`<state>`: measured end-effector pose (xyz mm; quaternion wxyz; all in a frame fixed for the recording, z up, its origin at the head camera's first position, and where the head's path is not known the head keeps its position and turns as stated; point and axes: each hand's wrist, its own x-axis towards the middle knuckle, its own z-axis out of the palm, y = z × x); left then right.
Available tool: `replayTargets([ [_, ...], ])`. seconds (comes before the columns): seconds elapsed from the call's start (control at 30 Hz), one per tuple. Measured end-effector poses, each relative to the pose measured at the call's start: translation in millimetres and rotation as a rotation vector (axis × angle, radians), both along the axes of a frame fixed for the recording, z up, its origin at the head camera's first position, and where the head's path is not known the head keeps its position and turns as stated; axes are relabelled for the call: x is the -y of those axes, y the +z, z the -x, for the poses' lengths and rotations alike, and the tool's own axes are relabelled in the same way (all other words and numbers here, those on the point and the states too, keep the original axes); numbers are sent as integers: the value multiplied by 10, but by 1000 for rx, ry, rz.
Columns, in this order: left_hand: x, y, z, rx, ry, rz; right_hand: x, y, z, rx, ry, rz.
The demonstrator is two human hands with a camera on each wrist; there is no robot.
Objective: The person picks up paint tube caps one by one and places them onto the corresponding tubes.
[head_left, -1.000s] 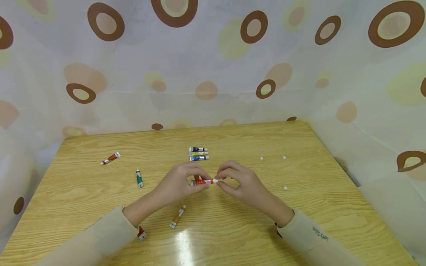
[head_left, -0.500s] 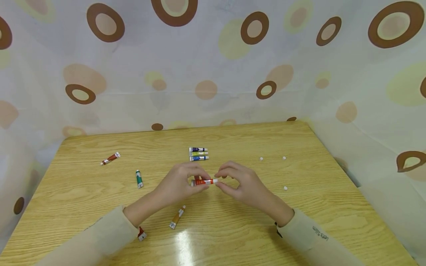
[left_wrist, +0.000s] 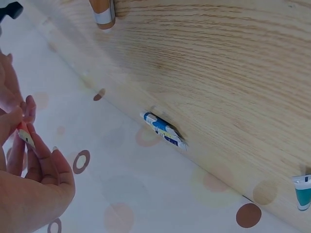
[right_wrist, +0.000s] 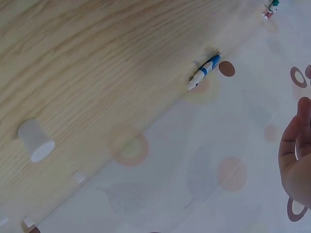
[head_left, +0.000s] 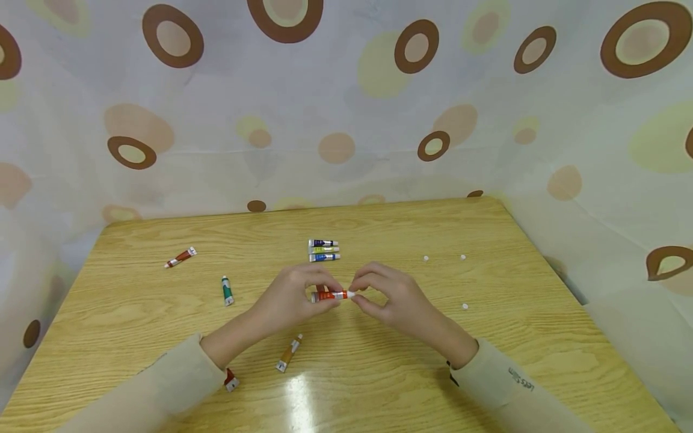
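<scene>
My left hand point(head_left: 292, 296) grips a red paint tube point(head_left: 331, 296) between thumb and fingers above the middle of the table. The tube lies level, its white cap point(head_left: 351, 294) pointing right. Thumb and fingertips of my right hand point(head_left: 399, 297) pinch this cap. In the left wrist view, the left hand point(left_wrist: 41, 189) holds the tube point(left_wrist: 25, 135) at the left edge, the other hand meeting it from above. The right wrist view catches only part of the right hand point(right_wrist: 299, 155), and its fingertips are cut off.
Blue point(head_left: 325, 257), yellow and dark tubes lie side by side behind the hands. Brown point(head_left: 180, 257) and green point(head_left: 227, 291) tubes lie left, an ochre tube point(head_left: 289, 353) in front. A red tube point(head_left: 231, 380) is partly under the left sleeve. Small white caps point(head_left: 464, 307) lie right.
The right fingertips loosen slightly at the white cap half a second ago and now close on it again. The left hand and the tube keep their place.
</scene>
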<state>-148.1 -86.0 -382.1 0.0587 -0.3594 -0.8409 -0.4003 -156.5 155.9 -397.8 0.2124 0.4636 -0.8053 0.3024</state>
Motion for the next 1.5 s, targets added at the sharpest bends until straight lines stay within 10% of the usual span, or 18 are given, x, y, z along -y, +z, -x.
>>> replayTargets([
  [0.63, -24, -43, -12, -176, 8, 10, 14, 8, -47, 120, -29, -25],
  [1.17, -26, -29, -2, -61, 13, 14, 11, -8, -15, -103, -79, -50],
  [1.5, -53, -24, -5, -192, 51, 63, 17, -9, 3, -126, -78, -32],
])
